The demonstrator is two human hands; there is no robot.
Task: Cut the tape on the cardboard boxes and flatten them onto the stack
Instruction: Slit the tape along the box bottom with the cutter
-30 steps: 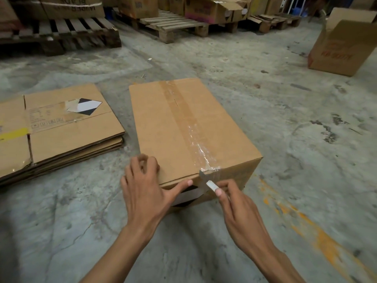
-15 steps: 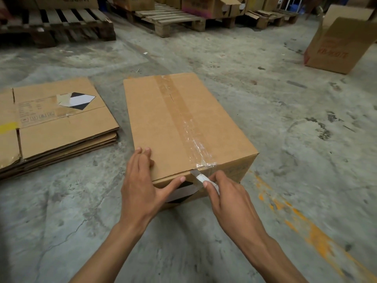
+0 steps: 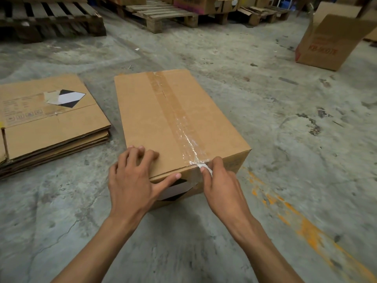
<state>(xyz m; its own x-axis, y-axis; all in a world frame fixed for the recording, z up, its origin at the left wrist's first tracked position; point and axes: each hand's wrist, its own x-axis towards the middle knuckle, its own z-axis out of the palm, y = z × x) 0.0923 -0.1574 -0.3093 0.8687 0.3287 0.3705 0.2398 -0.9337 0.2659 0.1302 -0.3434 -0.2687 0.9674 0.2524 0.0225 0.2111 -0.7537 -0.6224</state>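
The right hand [image 3: 221, 188] has its grip closed around a small white cutter [image 3: 206, 168], whose tip meets the near top edge of the cardboard box [image 3: 155, 119] right where the clear tape [image 3: 175, 117] folds over that edge. From the grip the tape runs away along the middle of the box top to its far edge. Just left of the grip, the left hand [image 3: 132, 180] lies flat and spread on the box's near corner, fingers on top, thumb pressed against the near side above a black-and-white label [image 3: 175, 189]; it holds nothing. The box sits on the concrete floor [image 3: 285, 139]. Further left of the grip, apart from the box, lies the stack of flattened boxes [image 3: 51, 121].
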